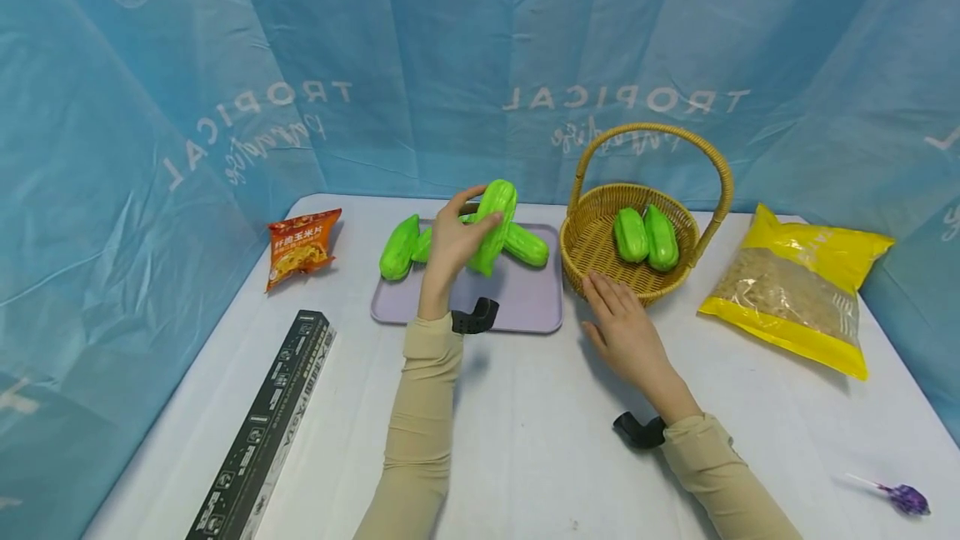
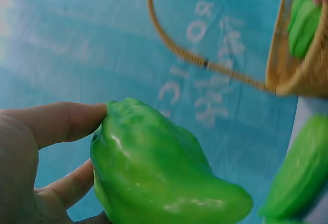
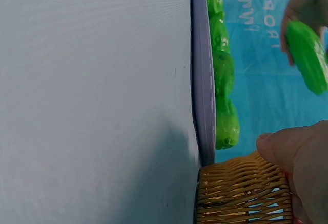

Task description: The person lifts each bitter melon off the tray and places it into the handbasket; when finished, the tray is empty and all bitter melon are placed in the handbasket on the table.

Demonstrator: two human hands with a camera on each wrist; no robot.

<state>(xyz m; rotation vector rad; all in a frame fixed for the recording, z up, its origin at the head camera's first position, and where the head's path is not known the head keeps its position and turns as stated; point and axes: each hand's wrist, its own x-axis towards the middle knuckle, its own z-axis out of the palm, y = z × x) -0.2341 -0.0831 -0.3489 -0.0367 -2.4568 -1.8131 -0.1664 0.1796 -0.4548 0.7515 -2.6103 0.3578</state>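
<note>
My left hand [image 1: 452, 242] holds a glossy green gourd-like vegetable [image 1: 497, 211] between thumb and fingers, raised over a lilac tray [image 1: 517, 298]. Up close in the left wrist view, the vegetable [image 2: 154, 167] is lobed and tapers to a blunt tip. Several similar green vegetables [image 1: 527, 245] lie along the tray's far side, partly hidden by this hand. On the right, a wicker basket [image 1: 592, 232] with a tall handle contains two more of them [image 1: 632, 235]. The right hand [image 1: 626, 332] rests its outstretched fingers on the near left rim, its thumb spread apart.
An orange snack bag [image 1: 302, 247] lies left of the tray, with a long black box [image 1: 262, 432] nearer the front. Right of the basket is a yellow bag [image 1: 802, 290] with a clear window. A purple lollipop [image 1: 907, 500] lies front right. Blue curtains [image 1: 442, 65] hang behind the table.
</note>
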